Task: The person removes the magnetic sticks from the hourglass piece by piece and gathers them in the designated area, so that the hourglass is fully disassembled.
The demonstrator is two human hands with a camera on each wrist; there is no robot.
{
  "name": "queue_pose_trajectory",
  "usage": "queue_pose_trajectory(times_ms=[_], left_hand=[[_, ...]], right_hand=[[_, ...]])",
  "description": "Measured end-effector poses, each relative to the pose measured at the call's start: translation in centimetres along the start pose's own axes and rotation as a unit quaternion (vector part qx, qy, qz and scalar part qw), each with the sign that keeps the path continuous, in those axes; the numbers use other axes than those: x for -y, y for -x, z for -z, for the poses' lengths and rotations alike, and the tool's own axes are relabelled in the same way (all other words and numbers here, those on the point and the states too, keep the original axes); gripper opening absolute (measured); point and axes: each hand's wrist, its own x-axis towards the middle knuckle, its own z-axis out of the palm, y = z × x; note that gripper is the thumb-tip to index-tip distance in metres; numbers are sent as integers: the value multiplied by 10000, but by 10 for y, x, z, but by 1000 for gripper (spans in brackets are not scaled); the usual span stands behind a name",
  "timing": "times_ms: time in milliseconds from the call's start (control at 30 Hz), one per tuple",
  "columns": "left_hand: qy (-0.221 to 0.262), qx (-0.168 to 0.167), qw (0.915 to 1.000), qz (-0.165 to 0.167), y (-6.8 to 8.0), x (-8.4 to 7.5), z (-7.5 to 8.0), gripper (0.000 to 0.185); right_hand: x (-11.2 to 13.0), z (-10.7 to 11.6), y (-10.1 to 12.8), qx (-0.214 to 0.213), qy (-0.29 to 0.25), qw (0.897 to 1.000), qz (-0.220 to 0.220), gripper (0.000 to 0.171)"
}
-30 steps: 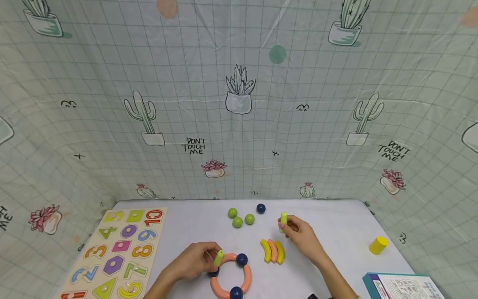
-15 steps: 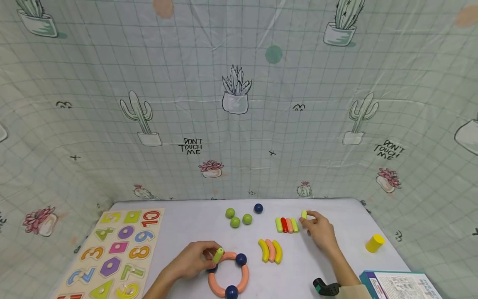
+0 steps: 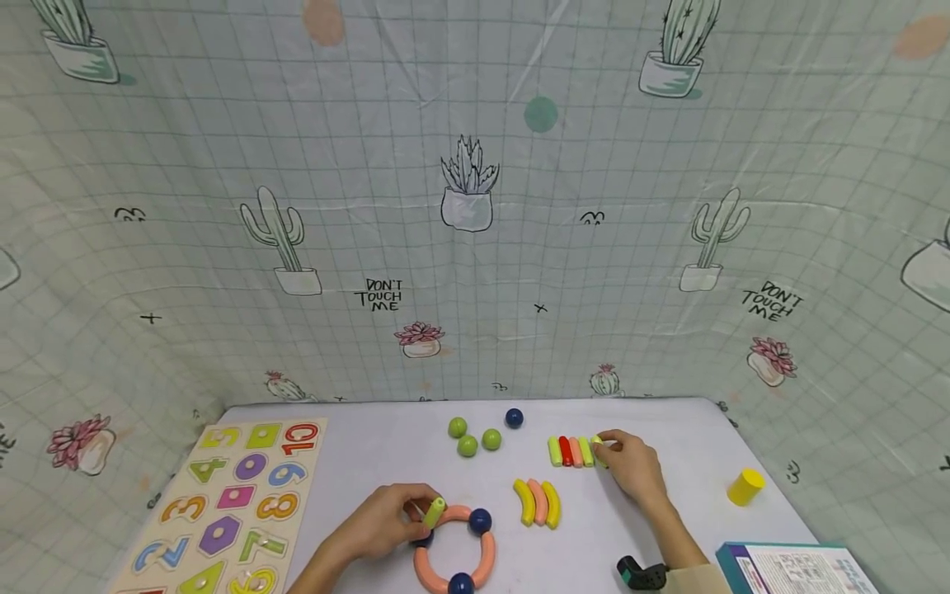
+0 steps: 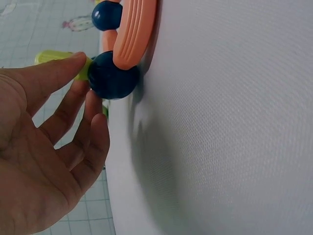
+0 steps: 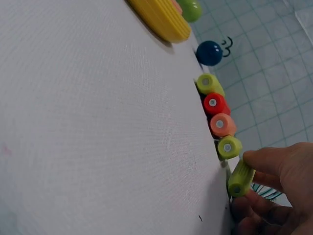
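In the head view my left hand [image 3: 382, 520] pinches a short light-green magnetic rod [image 3: 435, 512] between thumb and fingers. The left wrist view shows this rod [image 4: 54, 57] end-on against a dark blue ball [image 4: 113, 76] of a ring. That ring joins curved orange pieces [image 3: 486, 554] with dark blue balls and lies on the white table. At the back right my right hand [image 3: 634, 466] pinches another light-green rod [image 5: 240, 177], down at the table. It lies beside a row of green, red and orange rods [image 3: 576, 452], with a narrow gap to the nearest.
Yellow and orange curved pieces [image 3: 539, 502] lie mid-table. Behind them sit several green balls [image 3: 467, 445] and a blue ball [image 3: 514, 418]. A number-and-shape board [image 3: 223, 503] occupies the left side; a yellow cylinder [image 3: 745, 487] and a box [image 3: 797, 569] stand right.
My right hand has moved right with its green rod, uncovering the row, and lowered the rod at the row's right end. The left hand has stayed at the ring.
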Motion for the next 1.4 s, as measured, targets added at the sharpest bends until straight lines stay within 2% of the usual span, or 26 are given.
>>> queue_pose_trajectory(times_ms=[133,433,600,700,800,900,967,1033,1100,1167,1200,1300,1400], left_hand=[[-57,-28,9999,-105,1,-1,-2,30],[-34,-42,9999,-164,0,-1,-3,31],[-60,-56,9999,-93,-2,-3,-5,32],[-57,-31,10000,-48,-4,-4,-6,32],[-65,-17,9999,-79,-6,-4,-7,33],[-96,-46,9998,-169,-7,-4,-8,34],[-89,-61,9998,-189,-7,-5,-8,33],[-34,-56,9998,-162,-8,-5,-9,33],[-1,-53,9999,-136,-9,-6,-9,31],[41,-32,9999,-101,-8,-6,-9,31],[35,-31,9999,-92,-8,-6,-9,30],[95,25,9999,-98,-7,-6,-8,30],[209,90,9997,-110,-6,-5,-8,29]], right_hand=[[-2,-1,-1,-40,67,10000,47,39],[0,-1,1,87,-249,9996,48,35],[0,0,0,136,-266,9995,72,36],[2,1,1,-36,-141,9998,97,35],[14,1,6,-313,-249,9986,349,30],[36,-5,14,-296,-628,9940,845,21],[54,-13,23,49,-855,9879,1297,18],[73,-22,33,680,-913,9791,1686,19],[92,-32,44,1335,-817,9649,2107,22],[109,-42,55,2017,-737,9450,2467,26],[116,-47,60,2229,-671,9366,2619,27],[132,-62,74,2642,-574,9142,3018,28],[142,-70,84,2692,-461,9082,3172,27]])
